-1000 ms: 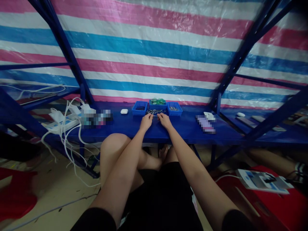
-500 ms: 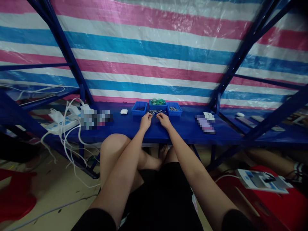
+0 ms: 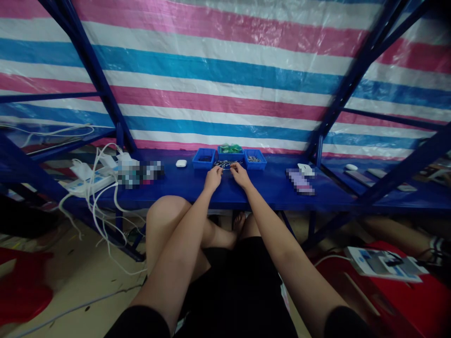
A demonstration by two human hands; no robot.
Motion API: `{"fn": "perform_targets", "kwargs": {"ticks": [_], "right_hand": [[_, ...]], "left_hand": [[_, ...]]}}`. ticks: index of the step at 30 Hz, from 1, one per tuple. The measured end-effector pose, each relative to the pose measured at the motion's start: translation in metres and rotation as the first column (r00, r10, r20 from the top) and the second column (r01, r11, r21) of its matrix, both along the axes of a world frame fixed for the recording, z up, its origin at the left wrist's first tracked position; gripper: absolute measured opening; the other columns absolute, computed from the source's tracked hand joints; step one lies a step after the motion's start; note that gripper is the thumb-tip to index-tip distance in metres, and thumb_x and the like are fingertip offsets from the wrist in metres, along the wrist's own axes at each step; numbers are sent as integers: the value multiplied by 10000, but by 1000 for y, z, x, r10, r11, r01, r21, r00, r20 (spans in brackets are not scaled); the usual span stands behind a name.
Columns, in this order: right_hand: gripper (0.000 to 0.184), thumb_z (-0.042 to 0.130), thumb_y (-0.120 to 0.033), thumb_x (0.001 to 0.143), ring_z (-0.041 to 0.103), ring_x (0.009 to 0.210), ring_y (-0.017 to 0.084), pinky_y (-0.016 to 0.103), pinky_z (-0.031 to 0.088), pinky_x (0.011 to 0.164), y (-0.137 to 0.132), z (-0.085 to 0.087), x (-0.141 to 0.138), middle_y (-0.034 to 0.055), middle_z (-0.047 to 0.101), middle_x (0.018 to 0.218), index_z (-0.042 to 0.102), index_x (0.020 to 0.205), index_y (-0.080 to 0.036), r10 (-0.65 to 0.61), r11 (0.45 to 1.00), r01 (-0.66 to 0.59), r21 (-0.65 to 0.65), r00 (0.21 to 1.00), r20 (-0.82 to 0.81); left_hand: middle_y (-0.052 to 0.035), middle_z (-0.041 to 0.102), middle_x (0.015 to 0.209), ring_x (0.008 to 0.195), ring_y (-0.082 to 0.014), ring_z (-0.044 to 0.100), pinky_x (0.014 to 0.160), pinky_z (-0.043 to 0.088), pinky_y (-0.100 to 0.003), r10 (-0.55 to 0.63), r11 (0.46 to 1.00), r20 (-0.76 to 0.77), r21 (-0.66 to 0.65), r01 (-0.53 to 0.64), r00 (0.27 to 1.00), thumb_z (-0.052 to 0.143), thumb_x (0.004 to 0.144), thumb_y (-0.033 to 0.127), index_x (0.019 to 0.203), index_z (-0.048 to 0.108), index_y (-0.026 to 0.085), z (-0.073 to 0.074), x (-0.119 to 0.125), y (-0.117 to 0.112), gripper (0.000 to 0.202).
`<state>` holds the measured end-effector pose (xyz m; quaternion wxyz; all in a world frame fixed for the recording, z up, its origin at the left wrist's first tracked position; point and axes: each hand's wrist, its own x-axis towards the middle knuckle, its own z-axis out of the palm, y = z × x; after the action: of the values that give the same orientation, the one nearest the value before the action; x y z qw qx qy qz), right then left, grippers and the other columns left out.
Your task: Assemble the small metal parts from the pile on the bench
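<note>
My left hand point(image 3: 213, 179) is closed in a pinch at the front of a small pile of thin metal-looking pieces point(image 3: 221, 164). A thin, light rod-like piece point(image 3: 226, 168) reaches from its fingertips toward my right hand point(image 3: 240, 176). That hand is also pinched, a short way to the right; whatever lies between its fingertips is too small to make out. Behind the pile stands a blue bin holding green plastic packets point(image 3: 230, 149). Left of it is a blue bin point(image 3: 203, 165) with dark contents, and to the right another blue bin point(image 3: 255, 165) of small metallic pieces.
The blue table point(image 3: 183, 190) carries a white earbud case point(image 3: 181, 163), a power strip point(image 3: 88, 182) with tangled white cables on the left, and a blurred purple item point(image 3: 299, 181) on the right. Blue frame posts point(image 3: 319, 150) flank the space. A red stool point(image 3: 416, 300) holds another power strip point(image 3: 384, 265).
My right hand has shifted slightly up and its fingertips are a little farther from the left hand's. My left hand stays almost in place.
</note>
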<state>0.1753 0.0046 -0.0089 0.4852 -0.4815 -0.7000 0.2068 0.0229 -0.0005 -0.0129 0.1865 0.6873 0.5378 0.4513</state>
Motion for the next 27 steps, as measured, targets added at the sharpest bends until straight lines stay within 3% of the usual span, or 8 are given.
{"fn": "perform_targets", "kwargs": {"ticks": [7,13,17,21,24,27], "right_hand": [[177,438,-244,731,541,694,142,252,431,718,-7,6,-1,-11,618,725,610,736,-199,34,999,-33,-6,994,105],[239,403,-246,735,572,729,158,275,446,759,-3,6,1,6,637,743,633,718,-187,-2,1000,2,-24,1000,15],[334,381,-261,745,584,794,157,280,476,749,2,7,8,39,646,942,627,952,-172,-105,994,100,-32,972,-212],[550,407,-259,758,568,939,148,265,500,739,3,9,11,64,494,1283,405,1306,-212,-122,992,109,-57,921,-370],[527,406,-211,771,562,981,141,297,480,840,2,6,8,54,474,1308,432,1297,-211,-83,995,69,-77,976,-202],[435,405,-151,774,520,1079,151,313,375,994,0,2,3,62,544,1228,563,1178,-174,-88,996,91,-20,986,145]], "left_hand": [[-65,674,796,671,-149,599,669,431,-234,16,1000,-20,-16,-16,1000,404,871,280,853,616,177,1,0,-2,237],[-66,676,773,713,-170,613,691,430,-241,71,997,11,-14,-71,997,424,866,311,917,618,189,7,1,-6,235],[-70,682,828,746,-168,618,712,431,-240,55,998,-62,-34,-57,997,430,864,298,966,611,191,9,1,-9,233],[-72,682,897,779,-164,619,729,435,-241,35,998,-156,-52,-44,987,425,865,273,1026,597,194,9,2,-11,249],[-73,681,917,806,-168,621,753,440,-251,43,997,-188,-59,-55,981,422,867,260,1056,589,198,10,3,-13,260],[-73,680,938,833,-168,621,772,441,-254,44,997,-207,-49,-56,977,427,863,248,1069,584,198,10,3,-13,264]]}}
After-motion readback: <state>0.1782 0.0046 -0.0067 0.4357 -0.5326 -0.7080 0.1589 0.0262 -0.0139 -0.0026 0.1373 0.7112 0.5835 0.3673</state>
